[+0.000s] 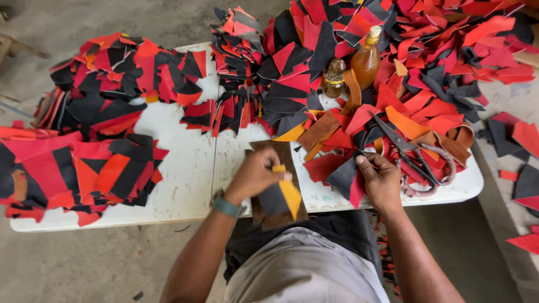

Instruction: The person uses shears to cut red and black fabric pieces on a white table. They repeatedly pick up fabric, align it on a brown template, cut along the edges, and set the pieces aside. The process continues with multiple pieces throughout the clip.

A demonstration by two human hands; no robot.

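**Leather scraps under both hands at a white table**

Scraps of red, black and orange leather cover most of the white table (191, 174), heaped thickest at the far right and in a separate pile at the far left. The left hand (255, 175) is closed on a yellow-and-black piece (285, 193), pinching it at its top edge between thumb and fingers; a teal band sits on that wrist. The piece lies over a brown board (266, 216) that rests at the near edge of the table, straight ahead of the person, and juts a little past that edge.

The right hand (382, 180) is just right of the board, fingers curled down onto a dark grey scrap (343, 178) at the near edge of the big heap, with a red scrap (357, 193) touching it on the near side. Whether the hand grips the grey scrap or only presses on it cannot be told. The two hands are apart, with the board's right edge between them.

Black-handled scissors (405, 147) lie on the heap just beyond the right hand, blades pointing to the far left. Farther away stand an amber bottle (366, 62) with a pale cap and, touching its left side, a small dark jar (334, 77). More scraps lie on the floor at the right.
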